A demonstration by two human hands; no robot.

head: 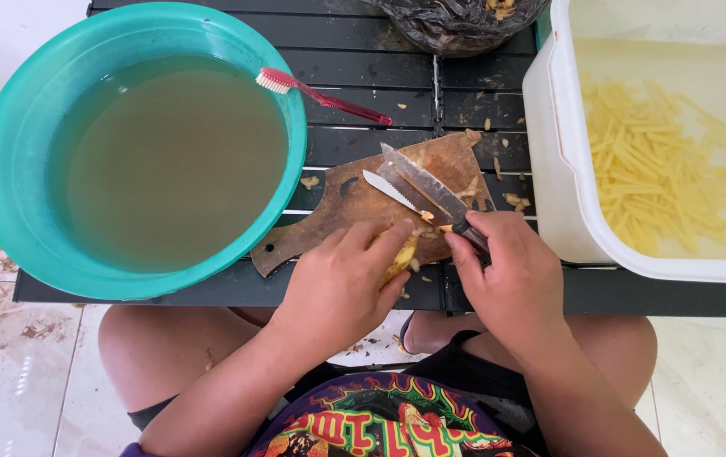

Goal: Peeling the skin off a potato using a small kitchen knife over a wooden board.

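Head view: left hand (342,283) clasps potato (403,256), knife (431,190) in right hand (511,275).

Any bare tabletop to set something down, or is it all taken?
Free: slats between teal basin, toothbrush and black bag; front strip under white tub. Crowded: cutting board, with both knives, left hand and right hand.

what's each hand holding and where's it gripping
The right hand grips a knife by its dark handle, blade lying over the wooden cutting board. The left hand wraps a yellow peeled potato piece around its middle.
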